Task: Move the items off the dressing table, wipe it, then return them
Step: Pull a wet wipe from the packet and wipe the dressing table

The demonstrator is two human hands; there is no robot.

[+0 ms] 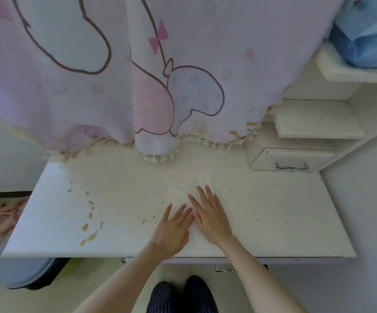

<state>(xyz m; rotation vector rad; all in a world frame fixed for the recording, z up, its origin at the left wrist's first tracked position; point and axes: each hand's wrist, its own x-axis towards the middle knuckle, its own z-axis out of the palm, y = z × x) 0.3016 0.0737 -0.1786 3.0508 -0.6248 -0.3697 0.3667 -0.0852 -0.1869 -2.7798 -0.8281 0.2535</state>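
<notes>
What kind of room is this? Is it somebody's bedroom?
Probably a bedroom. A white dressing table has a small drawer and stepped shelves beside it, and a pink cartoon curtain hangs behind. Both hands lie flat on the tabletop.

The dressing table (273,222) is cream-white with yellowish-brown stains (89,236) at its left; behind it hangs a pale pink curtain (92,86) with dark-outlined cartoon shapes.
</notes>
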